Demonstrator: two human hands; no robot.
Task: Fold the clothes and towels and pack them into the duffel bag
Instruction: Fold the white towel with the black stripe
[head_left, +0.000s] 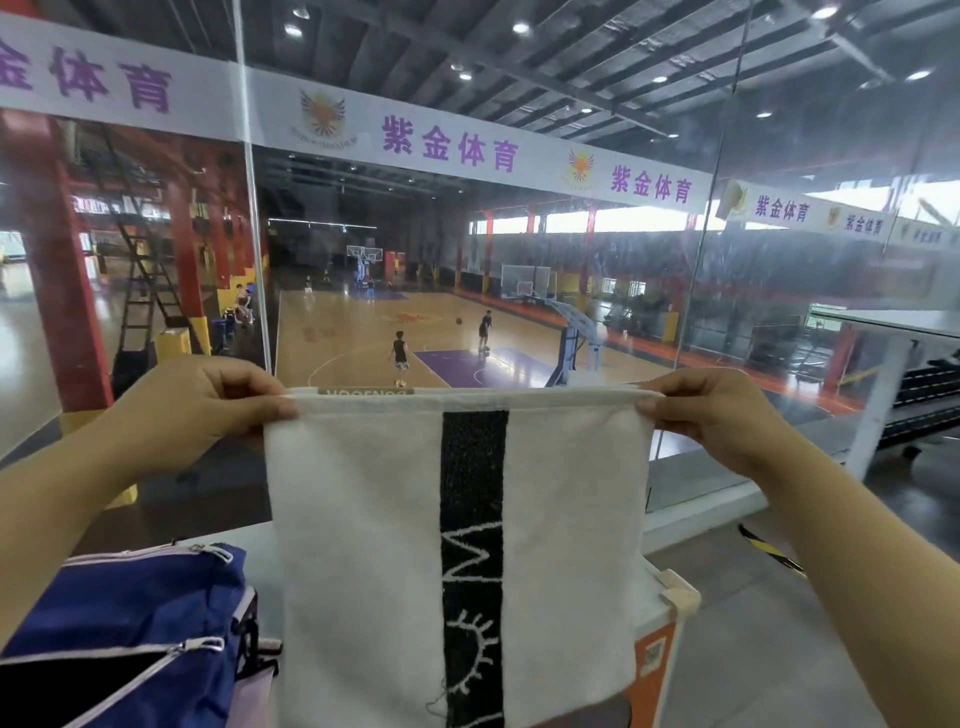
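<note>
A white towel (363, 545) with a black vertical stripe hangs in front of me, stretched flat and held up by its top edge. My left hand (208, 400) pinches the top left corner and my right hand (711, 410) pinches the top right corner. The towel's lower part runs out of the bottom of the view. A blue duffel bag (135, 623) with white zips sits at the lower left, its top unzipped and dark inside. The towel hangs just to the right of the bag.
A white table (654, 608) with an orange side panel lies under the towel and bag. Behind it a glass wall (519, 260) looks down on a basketball court with people playing. Grey floor lies to the right.
</note>
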